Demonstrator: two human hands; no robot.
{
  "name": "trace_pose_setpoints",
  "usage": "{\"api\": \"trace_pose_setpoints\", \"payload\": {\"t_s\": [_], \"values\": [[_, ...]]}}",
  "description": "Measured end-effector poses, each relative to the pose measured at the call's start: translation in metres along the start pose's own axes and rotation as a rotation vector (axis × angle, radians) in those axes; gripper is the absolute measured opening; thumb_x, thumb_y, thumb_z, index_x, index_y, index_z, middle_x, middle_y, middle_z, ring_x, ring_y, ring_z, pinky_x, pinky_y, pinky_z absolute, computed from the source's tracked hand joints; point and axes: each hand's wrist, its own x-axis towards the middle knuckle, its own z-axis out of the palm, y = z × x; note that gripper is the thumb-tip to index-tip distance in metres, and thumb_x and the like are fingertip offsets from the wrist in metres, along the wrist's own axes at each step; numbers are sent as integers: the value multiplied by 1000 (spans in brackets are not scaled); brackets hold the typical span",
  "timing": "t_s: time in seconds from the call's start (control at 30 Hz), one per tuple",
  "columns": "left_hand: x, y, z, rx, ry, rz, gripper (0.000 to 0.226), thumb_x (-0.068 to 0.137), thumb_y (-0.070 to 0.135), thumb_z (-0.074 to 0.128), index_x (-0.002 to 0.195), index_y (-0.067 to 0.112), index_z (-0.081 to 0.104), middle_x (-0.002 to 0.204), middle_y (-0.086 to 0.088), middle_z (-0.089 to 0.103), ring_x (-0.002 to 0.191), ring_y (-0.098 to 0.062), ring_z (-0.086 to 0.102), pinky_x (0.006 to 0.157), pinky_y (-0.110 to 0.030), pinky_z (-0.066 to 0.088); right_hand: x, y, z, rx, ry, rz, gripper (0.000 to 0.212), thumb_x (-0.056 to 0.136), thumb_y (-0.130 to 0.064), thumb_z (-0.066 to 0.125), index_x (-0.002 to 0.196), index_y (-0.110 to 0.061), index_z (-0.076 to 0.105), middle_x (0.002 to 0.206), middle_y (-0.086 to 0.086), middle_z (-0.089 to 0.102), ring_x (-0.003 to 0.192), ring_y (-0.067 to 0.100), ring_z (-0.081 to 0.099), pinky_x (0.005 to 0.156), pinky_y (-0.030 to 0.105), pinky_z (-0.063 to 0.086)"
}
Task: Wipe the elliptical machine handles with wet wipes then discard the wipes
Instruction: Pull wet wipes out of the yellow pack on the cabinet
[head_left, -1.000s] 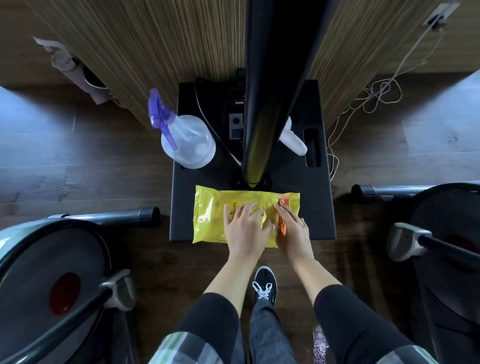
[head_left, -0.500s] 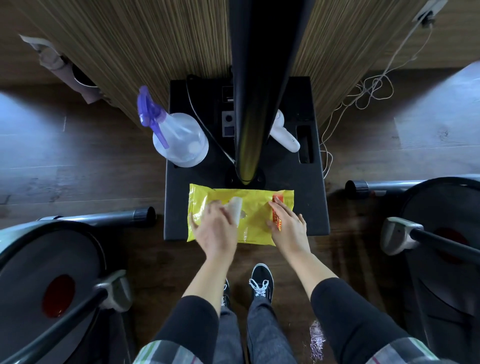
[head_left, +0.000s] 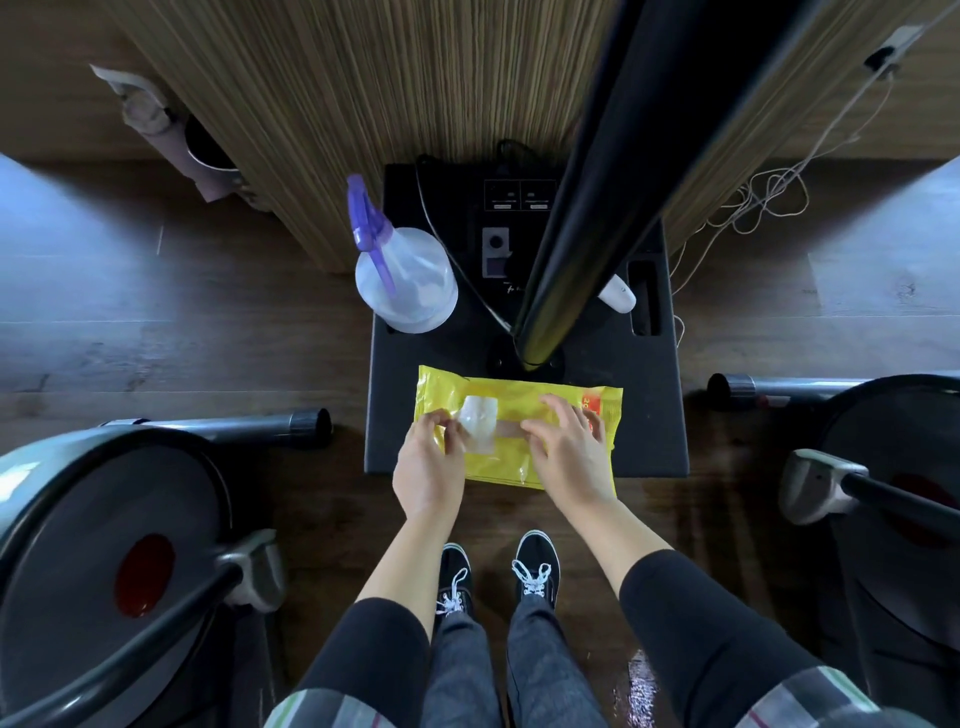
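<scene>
Presently, head view: a person bends over a black base plate (head_left: 649, 415) on the wood floor, between two exercise machines.
Wipes pack (head_left: 519, 400): yellow, glossy plastic film, flat and pillow-shaped, lying crosswise on the near part of the plate, a red patch at its right end.
Seal flap (head_left: 479, 425): pale, translucent, sticky-looking label, peeled back and standing up off the pack's left half.
Left hand (head_left: 428, 470): fingertips pinched together on the flap's edge, holding it folded back.
Right hand (head_left: 571, 449): fingers spread and curved, resting on the pack's right half, tips near the opening; whether a wipe is already caught between them cannot be told.
Step in hand, as judged: opening the pack to draw a wipe; no wiping done yet.
How to do it well: keep the flap held clear, press the pack down so the slippery film does not slide on the plate, pinch one sheet only and pull it slowly so the next does not trail out; reseal afterwards.
Spray bottle (head_left: 408, 280): clear round plastic body, purple trigger head, standing on the plate's far left corner.
Black pole (head_left: 597, 208): smooth, shiny, rising from the plate's middle.
Machine housings (head_left: 104, 545): dark, rounded, hard shells at left and right, with grey crank arms.
Handles: not identifiable in this view.
</scene>
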Motion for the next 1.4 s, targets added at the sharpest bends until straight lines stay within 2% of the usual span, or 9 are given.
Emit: {"api": "trace_pose_setpoints", "payload": {"t_s": [0.13,0.3,0.47,0.63,0.77,0.93,1.13,1.27,1.4], "values": [[1,-3,-2,-32,-17,-2,23,99,31,48,115,20,61,121,5,63,106,-21,60,77,-32,45,10,-13,2,-163,-32,-47,26,68,-5,79,72,-31,75,104,5,63,92,29,61,95,53,41],[4,-8,-3,-47,-26,7,23,99,32,49,113,18,60,119,5,64,105,-20,60,76,-32,46,19,-18,0,-243,-130,-44,17,84,-13,65,77,-25,75,116,3,58,105,30,53,105,52,22],[3,-13,-3,-88,-19,21,24,99,31,50,113,14,60,119,3,65,107,-20,60,75,-27,42,21,-19,6,-252,-86,-158,17,62,-7,83,59,-21,74,84,-1,63,77,26,62,84,50,44],[2,-12,-2,-109,-34,17,25,100,31,48,115,13,59,121,2,64,109,-20,59,78,-27,42,21,-18,14,-319,-65,-202,14,59,-3,80,61,-10,68,86,0,64,72,24,62,68,40,48],[2,-10,-2,-92,-53,17,26,100,30,47,117,12,57,122,0,63,109,-22,58,80,-28,42,20,-11,16,-188,-92,-218,13,68,-4,74,75,2,64,91,13,61,70,32,61,54,36,51],[3,-11,-1,-104,-74,4,22,100,28,48,115,14,57,122,1,63,108,-22,59,83,-33,47,4,4,12,-22,-82,-317,29,89,-18,36,87,0,58,101,14,53,81,29,57,58,34,52],[2,-11,2,-115,-67,12,20,99,27,49,113,14,57,123,2,63,110,-21,58,84,-32,46,1,7,8,93,-83,-265,9,87,-6,59,90,1,60,102,14,52,87,29,56,65,34,51],[1,-11,2,-97,-66,15,24,100,28,48,116,12,56,124,0,62,113,-22,57,82,-27,42,2,6,8,131,-79,-306,5,87,-2,56,86,2,59,103,15,52,86,30,56,65,33,48],[1,-10,0,-95,-77,1,25,100,29,47,116,12,55,125,-1,62,114,-22,57,80,-26,40,1,12,-1,162,-60,-377,19,89,-14,37,82,-3,51,95,12,48,71,17,43,55,31,45]]}}
